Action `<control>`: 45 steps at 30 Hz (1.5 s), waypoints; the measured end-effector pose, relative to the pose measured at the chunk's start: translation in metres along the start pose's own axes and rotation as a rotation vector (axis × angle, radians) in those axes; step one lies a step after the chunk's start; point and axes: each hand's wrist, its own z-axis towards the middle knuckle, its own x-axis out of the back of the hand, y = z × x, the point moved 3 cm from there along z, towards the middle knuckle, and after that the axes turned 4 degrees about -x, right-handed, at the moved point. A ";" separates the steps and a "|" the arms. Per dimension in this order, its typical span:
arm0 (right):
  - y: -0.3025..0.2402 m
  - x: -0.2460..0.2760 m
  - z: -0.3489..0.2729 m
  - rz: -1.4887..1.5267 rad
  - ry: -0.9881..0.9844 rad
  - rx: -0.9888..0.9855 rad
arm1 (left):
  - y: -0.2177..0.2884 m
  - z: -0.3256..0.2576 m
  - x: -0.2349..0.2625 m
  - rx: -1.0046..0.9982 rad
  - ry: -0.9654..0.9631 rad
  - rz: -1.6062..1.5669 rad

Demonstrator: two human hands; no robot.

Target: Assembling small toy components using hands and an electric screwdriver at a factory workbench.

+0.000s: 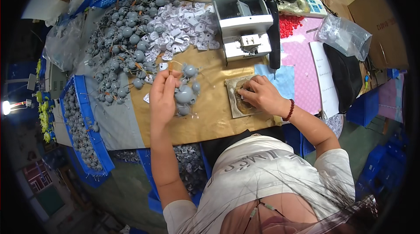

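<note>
My left hand (163, 94) is raised over the brown-covered tabletop with its fingers pinched together. Beside its fingertips is a cluster of grey rounded plastic parts (184, 95) with thin wires, slightly blurred; the fingers seem closed on its near side. A small white plastic piece (163, 66) shows just beyond the fingertips. My right hand (262, 96), with a dark red bead bracelet on the wrist, reaches down to a square block (236, 110) with a brownish round hollow. Its fingers are bunched at that hollow, and whatever they pinch is hidden.
Grey rounded parts with wires (127, 32) heap at the far left, next to white plastic pieces (186, 28). A white-and-black machine (245, 24) stands ahead, near red pieces (290, 24) and blue paper (284, 80). A blue bin (98, 146) flanks the left edge; papers (323, 80) lie right.
</note>
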 end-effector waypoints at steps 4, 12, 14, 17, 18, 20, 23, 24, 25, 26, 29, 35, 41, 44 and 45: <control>-0.004 0.000 0.000 -0.038 0.015 -0.012 | -0.035 -0.001 0.005 0.136 -0.137 0.377; -0.008 -0.004 0.002 -0.079 -0.047 -0.001 | 0.021 -0.034 0.004 0.125 -0.447 -0.561; -0.010 -0.004 0.003 -0.123 -0.093 -0.005 | 0.029 -0.045 0.000 0.096 -0.545 -0.622; -0.002 -0.007 0.000 0.015 -0.009 -0.038 | 0.033 -0.057 -0.014 0.125 -0.732 -0.573; 0.002 -0.002 0.000 0.108 0.044 -0.063 | 0.034 -0.062 -0.019 0.137 -0.797 -0.556; 0.010 0.016 -0.004 0.294 0.151 -0.119 | 0.032 -0.065 -0.036 0.143 -0.967 -0.415; 0.010 0.038 -0.003 0.679 0.118 -0.184 | 0.008 -0.078 -0.068 0.374 -1.013 -0.524; 0.004 0.044 -0.001 0.793 0.055 -0.163 | 0.001 -0.079 -0.079 0.390 -0.996 -0.562; -0.007 0.043 -0.003 0.924 -0.063 -0.173 | -0.005 -0.079 -0.090 0.407 -0.978 -0.597; -0.014 0.041 -0.005 1.044 -0.167 -0.217 | -0.014 -0.080 -0.099 0.424 -0.958 -0.632; -0.011 0.027 -0.017 1.185 -0.265 -0.505 | -0.053 -0.090 -0.113 0.604 -0.690 -0.892; -0.003 0.016 -0.015 0.388 -0.019 -0.154 | -0.065 -0.100 -0.120 0.343 -0.325 -0.212; -0.001 0.005 -0.009 0.045 -0.006 0.058 | -0.053 -0.097 -0.125 -0.179 -0.264 0.318; 0.003 0.001 -0.010 -0.014 -0.030 0.112 | -0.059 -0.096 -0.131 -0.277 -0.295 0.408; 0.004 0.000 -0.010 -0.031 -0.039 0.128 | -0.060 -0.097 -0.133 -0.270 -0.314 0.407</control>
